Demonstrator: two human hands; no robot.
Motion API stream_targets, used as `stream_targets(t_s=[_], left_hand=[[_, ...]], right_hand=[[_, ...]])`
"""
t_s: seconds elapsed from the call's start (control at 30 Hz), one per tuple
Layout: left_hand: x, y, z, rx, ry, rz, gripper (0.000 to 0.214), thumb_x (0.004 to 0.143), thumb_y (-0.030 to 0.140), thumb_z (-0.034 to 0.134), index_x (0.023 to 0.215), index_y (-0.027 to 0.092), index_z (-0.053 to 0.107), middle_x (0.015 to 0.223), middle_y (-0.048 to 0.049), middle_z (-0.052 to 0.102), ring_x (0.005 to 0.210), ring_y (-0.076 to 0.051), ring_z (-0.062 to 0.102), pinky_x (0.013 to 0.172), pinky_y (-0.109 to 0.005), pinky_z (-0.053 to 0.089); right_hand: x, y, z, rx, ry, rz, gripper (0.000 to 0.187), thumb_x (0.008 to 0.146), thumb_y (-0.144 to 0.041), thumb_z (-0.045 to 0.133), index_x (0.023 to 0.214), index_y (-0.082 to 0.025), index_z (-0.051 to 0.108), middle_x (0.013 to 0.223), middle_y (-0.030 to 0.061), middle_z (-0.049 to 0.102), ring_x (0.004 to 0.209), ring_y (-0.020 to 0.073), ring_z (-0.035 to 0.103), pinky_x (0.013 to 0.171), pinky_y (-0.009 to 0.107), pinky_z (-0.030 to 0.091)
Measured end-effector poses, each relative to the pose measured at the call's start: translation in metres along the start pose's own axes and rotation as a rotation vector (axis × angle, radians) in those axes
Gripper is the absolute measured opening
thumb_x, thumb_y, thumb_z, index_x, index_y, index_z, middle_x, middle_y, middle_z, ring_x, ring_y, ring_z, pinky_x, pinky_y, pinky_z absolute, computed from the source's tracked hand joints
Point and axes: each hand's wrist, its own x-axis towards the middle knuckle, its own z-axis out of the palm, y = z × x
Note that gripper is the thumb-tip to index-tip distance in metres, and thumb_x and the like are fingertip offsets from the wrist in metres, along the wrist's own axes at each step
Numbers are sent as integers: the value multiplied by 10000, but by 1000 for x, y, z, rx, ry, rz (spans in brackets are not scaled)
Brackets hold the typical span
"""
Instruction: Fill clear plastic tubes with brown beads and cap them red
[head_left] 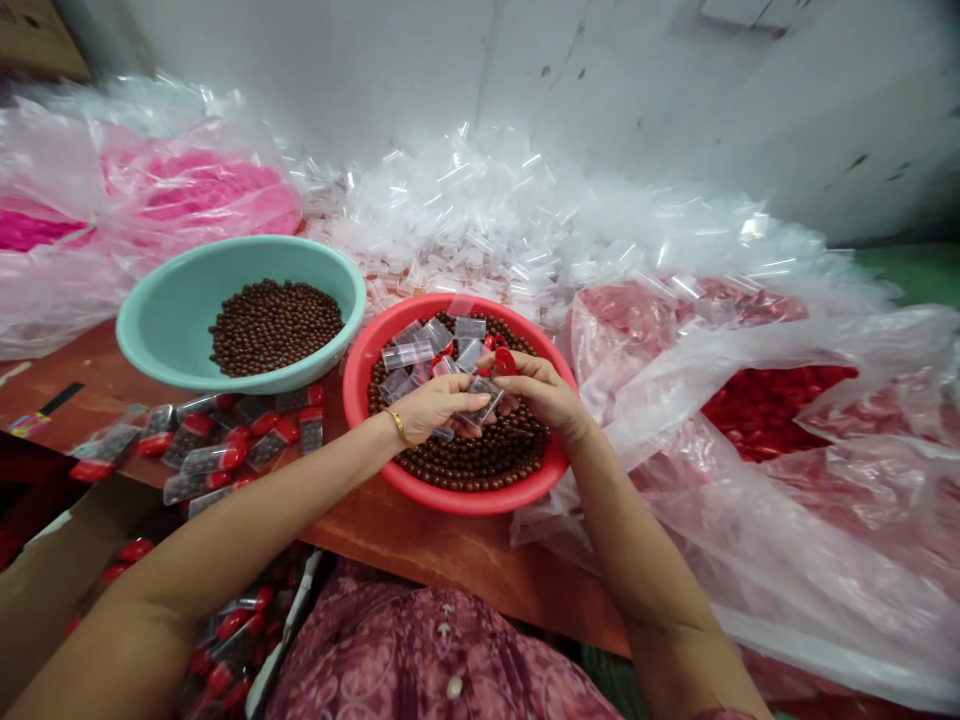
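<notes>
Over the red basin (pixel 461 503), my left hand (pixel 433 408) is closed around a clear plastic tube (pixel 486 398). What is inside that tube is hard to make out. My right hand (pixel 551 398) meets it from the other side, pinching a red cap (pixel 505 362) between thumb and fingers just above the tube; its lower fingers are partly hidden. Brown balls (pixel 480 465) fill the basin under both hands. Several empty clear tubes (pixel 409 354) and a few red caps lie on top of the balls, just beyond my left hand.
Left of the red basin stands a teal basin (pixel 161 350) with brown balls (pixel 274 325). Capped tubes (pixel 214 458) lie before it; more fill a cardboard box (pixel 56 590) below. Clear tubes (pixel 480 215) are heaped behind. Plastic bags hold red caps (pixel 772 405) and pink pieces (pixel 210 190).
</notes>
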Motion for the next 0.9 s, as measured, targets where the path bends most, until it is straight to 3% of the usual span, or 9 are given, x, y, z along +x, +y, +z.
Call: stream_targets(t_s=[0.1,0.3,0.53,0.63,0.73,0.83,0.9], left_hand=[[-3,2,0,-24,-56,9,378,608,367,779,838,128,597,691,-19,648,578,-82,586,530,-189,491],[-4,1,1,14,-28,34,353,618,358,764,825,129,591,675,-6,622,589,-78,565,499,-170,456],[-3,1,0,15,40,70,291,680,330,719,845,139,574,674,4,617,540,-58,541,489,-160,435],[-3,3,1,26,27,95,289,686,331,715,862,142,587,681,7,608,559,-60,550,490,-154,430],[-3,4,2,38,72,120,270,717,325,682,896,147,587,685,13,603,553,-56,548,502,-154,439],[-3,5,3,85,119,119,221,749,304,645,887,146,575,666,22,591,520,-47,536,492,-147,418],[-3,5,4,117,107,112,212,754,300,640,881,145,572,663,27,585,497,-40,524,477,-143,398]], right_hand=[[-3,-4,-1,58,-37,-28,255,667,-355,658,826,-157,675,518,-56,510,417,54,398,427,198,356],[-4,-8,1,-118,6,-71,294,645,-404,716,794,-153,681,708,6,620,575,96,521,491,210,426],[-5,-12,7,-212,116,-135,319,650,-469,694,599,-172,587,550,-30,517,474,75,439,453,220,370],[-6,-11,5,-128,103,-115,350,638,-461,695,551,-190,492,472,-54,448,423,73,417,428,220,365],[-4,-9,1,99,109,-13,338,656,-517,619,620,-208,486,453,-74,393,372,73,357,366,226,363],[1,-8,-1,241,167,128,312,624,-497,609,717,-215,511,512,-71,433,378,77,359,317,220,348],[4,-7,-2,240,202,129,288,580,-416,661,731,-216,520,562,-62,503,440,88,446,383,224,418]])
